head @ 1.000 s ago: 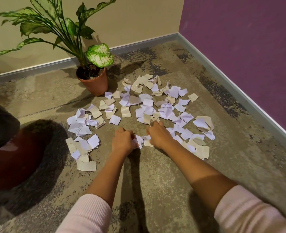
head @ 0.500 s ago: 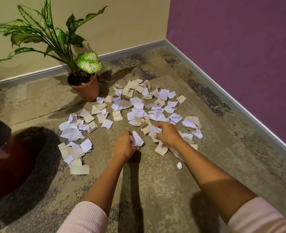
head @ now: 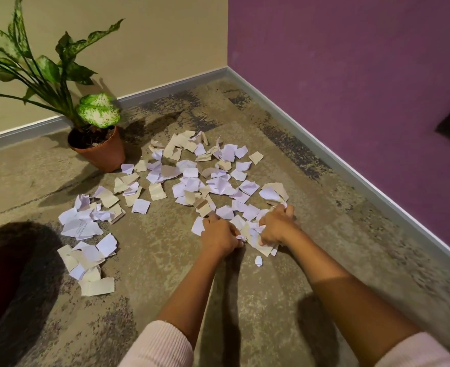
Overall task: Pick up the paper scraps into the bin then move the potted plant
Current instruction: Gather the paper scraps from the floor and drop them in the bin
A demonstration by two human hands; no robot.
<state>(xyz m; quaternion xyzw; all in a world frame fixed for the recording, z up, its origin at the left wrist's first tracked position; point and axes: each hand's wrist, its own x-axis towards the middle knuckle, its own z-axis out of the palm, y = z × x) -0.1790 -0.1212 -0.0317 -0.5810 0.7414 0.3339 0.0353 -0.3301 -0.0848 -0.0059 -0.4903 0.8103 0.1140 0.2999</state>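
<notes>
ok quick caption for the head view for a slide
Left hand and right hand gather paper scraps on the floor beside a potted plant in a corner.

Paper scraps [head: 189,178]: I see two stocks, thin white sheet and brownish-beige, both matt and creased, with rough torn edges. The floor [head: 165,260] beneath looks like short-pile carpet, mottled, rough and dull. Far left, the pot [head: 102,154] is smooth and terracotta-coloured with a faint sheen; I cannot tell clay from plastic. Its leaves [head: 98,109] look waxy and slightly glossy. The walls [head: 351,62] carry flat matt paint, and the skirting [head: 165,90] is smooth. Near me, the sleeves [head: 160,345] are ribbed knit cloth.
</notes>
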